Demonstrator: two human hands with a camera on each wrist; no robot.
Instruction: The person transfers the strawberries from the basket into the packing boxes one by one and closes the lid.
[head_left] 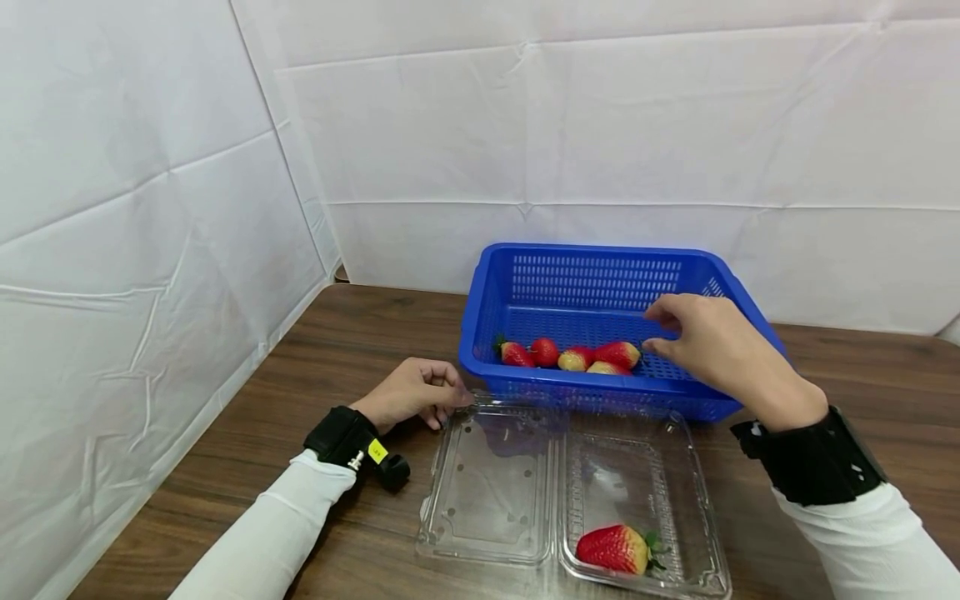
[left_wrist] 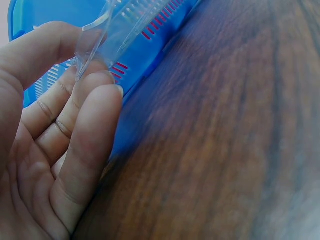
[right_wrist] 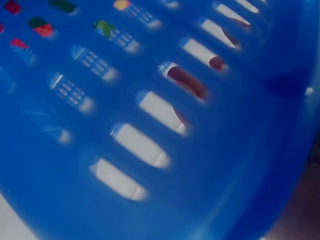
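Observation:
A clear plastic clamshell box (head_left: 495, 500) lies unfolded on the table, its lid half on the left and its deeper half on the right. One large strawberry (head_left: 615, 548) rests in the near end of the deeper half. At the lid's far left corner, my left hand (head_left: 416, 393) pinches the plastic edge (left_wrist: 92, 47) between its fingers. Over the right part of a blue basket (head_left: 480, 292) hovers my right hand (head_left: 701, 337), thumb and fingers apart with nothing between them. Several strawberries (head_left: 617, 354) lie along the basket's near side, left of that hand.
The basket stands behind the clamshell, close against its far edge. A brown wooden table (head_left: 337, 333) carries everything. White sheeting (head_left: 600, 125) hangs behind and on the left. The right wrist view shows only the basket's slotted blue wall (right_wrist: 240, 165).

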